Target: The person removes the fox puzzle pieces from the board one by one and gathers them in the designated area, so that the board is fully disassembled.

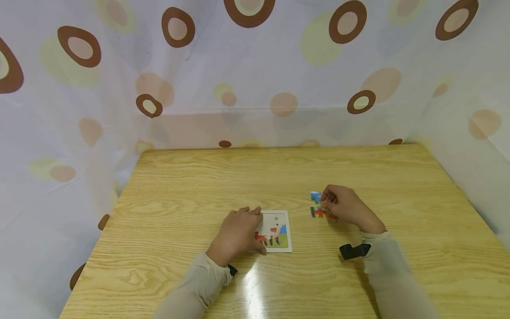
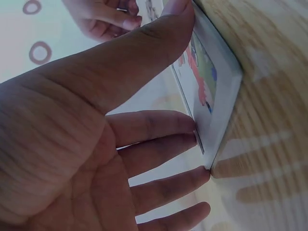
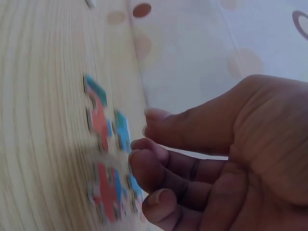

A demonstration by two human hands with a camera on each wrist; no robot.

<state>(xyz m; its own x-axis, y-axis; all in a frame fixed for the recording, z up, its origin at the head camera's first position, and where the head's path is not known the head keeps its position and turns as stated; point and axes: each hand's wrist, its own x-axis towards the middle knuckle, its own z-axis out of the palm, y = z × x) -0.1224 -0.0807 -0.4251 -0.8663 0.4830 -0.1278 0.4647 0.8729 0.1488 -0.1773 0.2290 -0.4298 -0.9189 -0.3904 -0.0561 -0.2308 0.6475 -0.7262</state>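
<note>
A square picture puzzle tray (image 1: 289,230) with a white border lies on the table, partly filled with a picture of an animal in red and white. My left hand (image 1: 240,232) rests over its left side. In the left wrist view the thumb touches the border of the tray (image 2: 226,91), and the extended fingers reach its edge. My right hand (image 1: 346,206) hovers at several loose jigsaw pieces. In the right wrist view, its bent fingertips are close to the blue pieces (image 3: 122,129), with a gap from the thumb. Red pieces (image 3: 108,192) lie beside them.
The wooden table (image 1: 199,177) carries both the tray and the loose pieces. A patterned cloth (image 1: 255,71) hangs behind it and along the sides. A black strap (image 1: 354,251) is at the right sleeve.
</note>
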